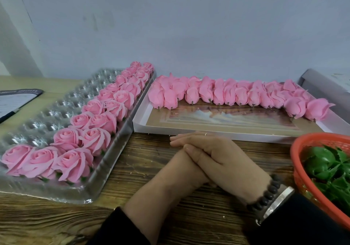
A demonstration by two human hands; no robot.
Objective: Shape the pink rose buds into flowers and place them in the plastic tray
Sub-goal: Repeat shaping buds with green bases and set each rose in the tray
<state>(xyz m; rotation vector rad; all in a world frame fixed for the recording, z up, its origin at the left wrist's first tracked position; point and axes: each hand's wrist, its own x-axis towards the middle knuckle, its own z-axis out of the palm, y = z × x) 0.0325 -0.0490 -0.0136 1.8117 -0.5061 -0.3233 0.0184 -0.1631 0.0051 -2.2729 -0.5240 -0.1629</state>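
Wooden table (pixel 144 161) between tray (pixel 113 150) and box (pixel 208 132); empty hands (pixel 212 161) relaxed, stacked.

Grey-blue wall (pixel 189 27) — wooden table (pixel 147 159)

One plastic tray (pixel 106 171) at nine o'clock. Front row, three opened roses (pixel 40 161), then pairs running back: about twenty in all, the far ones too small to count. One white box (pixel 144 129) at one o'clock with some two dozen overlapping buds (pixel 218 95). One red basket (pixel 297 150) at four o'clock. Two hands, left hand (pixel 181 140) and right hand (pixel 223 159).
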